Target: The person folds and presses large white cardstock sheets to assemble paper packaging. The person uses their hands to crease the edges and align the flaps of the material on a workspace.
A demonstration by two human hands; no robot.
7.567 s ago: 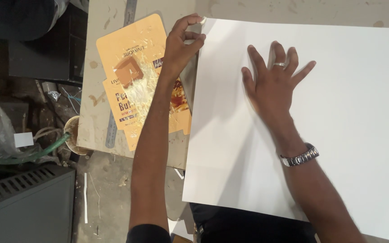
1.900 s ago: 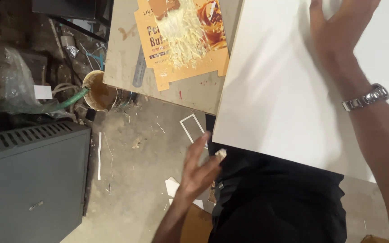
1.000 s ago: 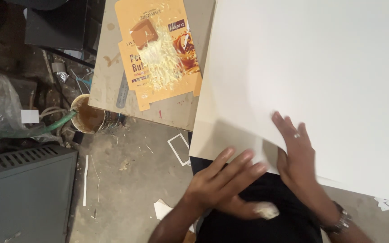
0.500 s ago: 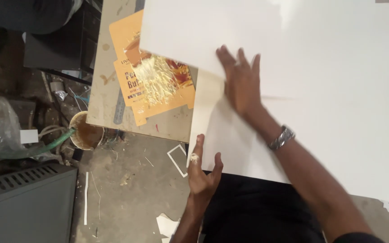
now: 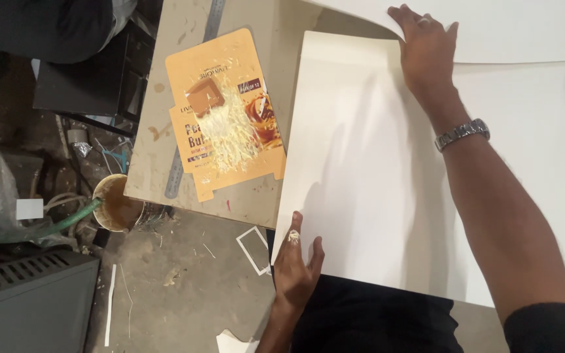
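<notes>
A large cream sheet of board [image 5: 367,189] lies on the table in front of me. My left hand [image 5: 294,261] rests with fingers apart at its near left corner, at the table's edge. My right hand [image 5: 426,49], with a metal wristwatch [image 5: 462,134] on the wrist, lies flat at the far edge of the cream sheet. It presses on the lower edge of a second white sheet [image 5: 511,29] that is pushed up toward the far side of the table.
A flattened orange carton [image 5: 227,114] covered with pale shavings lies on the brown tabletop [image 5: 158,150] to the left, beside a metal ruler [image 5: 194,104]. On the floor stand a rusty tin [image 5: 118,204], a green hose [image 5: 67,221] and a dark grey grilled box [image 5: 31,301].
The top white sheet has slid away toward the far side, uncovering the cream sheet. My right hand moved up with it. My left hand came up to the sheet's near left corner.
</notes>
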